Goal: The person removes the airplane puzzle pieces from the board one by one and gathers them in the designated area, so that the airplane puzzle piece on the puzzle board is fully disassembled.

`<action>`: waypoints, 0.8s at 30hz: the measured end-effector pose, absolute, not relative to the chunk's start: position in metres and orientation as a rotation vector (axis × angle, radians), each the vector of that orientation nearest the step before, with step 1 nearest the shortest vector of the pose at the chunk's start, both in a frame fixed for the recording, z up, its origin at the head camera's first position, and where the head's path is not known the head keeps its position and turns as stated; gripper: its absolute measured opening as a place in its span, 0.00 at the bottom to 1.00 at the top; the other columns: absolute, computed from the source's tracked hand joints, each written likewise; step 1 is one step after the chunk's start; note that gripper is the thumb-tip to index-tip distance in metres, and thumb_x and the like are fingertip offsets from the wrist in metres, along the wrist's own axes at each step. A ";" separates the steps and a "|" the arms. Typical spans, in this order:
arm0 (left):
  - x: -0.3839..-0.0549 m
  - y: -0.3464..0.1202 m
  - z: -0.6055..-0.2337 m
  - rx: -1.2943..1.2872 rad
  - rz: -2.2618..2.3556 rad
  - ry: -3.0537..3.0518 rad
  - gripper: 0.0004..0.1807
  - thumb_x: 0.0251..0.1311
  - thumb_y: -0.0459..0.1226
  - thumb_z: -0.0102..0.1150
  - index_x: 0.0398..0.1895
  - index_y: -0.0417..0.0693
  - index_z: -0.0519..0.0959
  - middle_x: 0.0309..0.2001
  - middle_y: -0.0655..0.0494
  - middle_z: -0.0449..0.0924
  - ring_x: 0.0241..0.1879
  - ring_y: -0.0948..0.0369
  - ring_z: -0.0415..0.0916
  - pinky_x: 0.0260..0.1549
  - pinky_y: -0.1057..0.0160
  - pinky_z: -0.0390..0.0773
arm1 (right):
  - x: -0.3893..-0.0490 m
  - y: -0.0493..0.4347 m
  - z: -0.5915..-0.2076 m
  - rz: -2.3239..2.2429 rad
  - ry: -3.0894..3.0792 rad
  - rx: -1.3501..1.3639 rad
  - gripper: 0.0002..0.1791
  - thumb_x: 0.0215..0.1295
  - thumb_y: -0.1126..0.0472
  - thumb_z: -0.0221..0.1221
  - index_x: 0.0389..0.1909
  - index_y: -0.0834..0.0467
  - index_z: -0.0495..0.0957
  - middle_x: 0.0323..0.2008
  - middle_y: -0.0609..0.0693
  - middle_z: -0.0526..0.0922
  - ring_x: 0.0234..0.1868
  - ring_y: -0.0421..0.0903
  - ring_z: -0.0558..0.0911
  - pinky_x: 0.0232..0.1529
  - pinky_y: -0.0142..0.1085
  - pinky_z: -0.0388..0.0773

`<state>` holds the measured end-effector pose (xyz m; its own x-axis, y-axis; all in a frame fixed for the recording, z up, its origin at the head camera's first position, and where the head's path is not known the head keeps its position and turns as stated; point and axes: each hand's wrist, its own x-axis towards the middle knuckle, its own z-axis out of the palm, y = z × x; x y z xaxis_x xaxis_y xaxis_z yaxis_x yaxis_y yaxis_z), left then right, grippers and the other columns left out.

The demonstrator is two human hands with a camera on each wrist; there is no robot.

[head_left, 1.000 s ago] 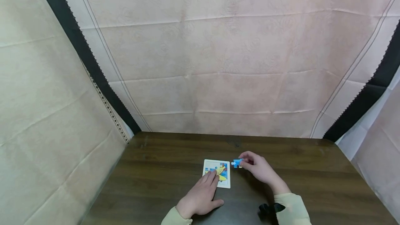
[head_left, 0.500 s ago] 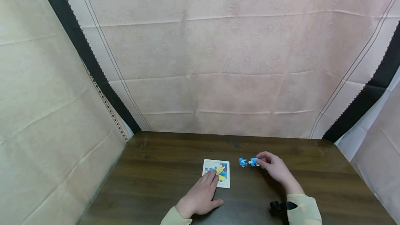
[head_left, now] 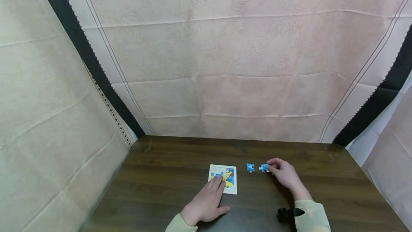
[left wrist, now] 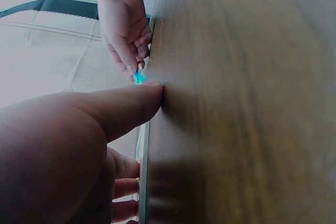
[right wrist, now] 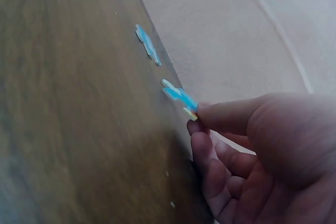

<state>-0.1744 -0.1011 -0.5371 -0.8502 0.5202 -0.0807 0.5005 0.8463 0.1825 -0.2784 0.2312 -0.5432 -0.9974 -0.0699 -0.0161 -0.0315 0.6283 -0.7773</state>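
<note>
My left hand [head_left: 206, 201] lies flat with its fingers straight over the lower left part of a small white-framed jigsaw puzzle [head_left: 230, 190], hiding some of its picture. Yellow, blue and red pieces show inside the frame. To the right, my right hand [head_left: 284, 174] pinches a blue jigsaw piece [head_left: 263, 168] between thumb and fingers, close over the table. In the right wrist view this piece [right wrist: 180, 98] shows a white knob and a yellowish corner. A second blue jigsaw piece [head_left: 250, 167] lies on the table between the frame and the held piece.
The brown wooden table [head_left: 154, 196] has its far edge just beyond the pieces. Pale cloth walls [head_left: 225, 63] with black trim rise behind and at both sides. A black strap [head_left: 291, 213] sits on the right wrist.
My right hand has moved right with the pinched jigsaw piece, away from the frame, uncovering the second blue piece. In the last half second it shifts only slightly. The left hand stays put.
</note>
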 end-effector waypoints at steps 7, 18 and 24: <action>-0.173 -0.102 -0.537 0.811 0.243 2.906 0.46 0.74 0.62 0.58 0.82 0.40 0.64 0.84 0.43 0.55 0.82 0.48 0.53 0.78 0.52 0.59 | -0.278 0.233 -0.543 -1.225 2.859 -0.126 0.14 0.75 0.57 0.67 0.53 0.61 0.84 0.38 0.51 0.83 0.39 0.50 0.78 0.40 0.41 0.76; -0.173 -0.101 -0.537 0.804 0.214 2.895 0.46 0.74 0.62 0.59 0.82 0.41 0.64 0.84 0.45 0.55 0.83 0.50 0.52 0.79 0.54 0.57 | -0.275 0.234 -0.544 -1.155 2.857 -0.209 0.21 0.66 0.58 0.75 0.55 0.62 0.85 0.43 0.52 0.83 0.40 0.49 0.79 0.43 0.44 0.81; -0.174 -0.102 -0.536 0.799 0.217 2.889 0.47 0.74 0.63 0.58 0.82 0.41 0.64 0.84 0.45 0.55 0.83 0.50 0.52 0.78 0.53 0.58 | -0.273 0.228 -0.541 -1.133 2.881 -0.196 0.17 0.67 0.59 0.74 0.52 0.62 0.85 0.39 0.51 0.81 0.39 0.49 0.77 0.40 0.43 0.78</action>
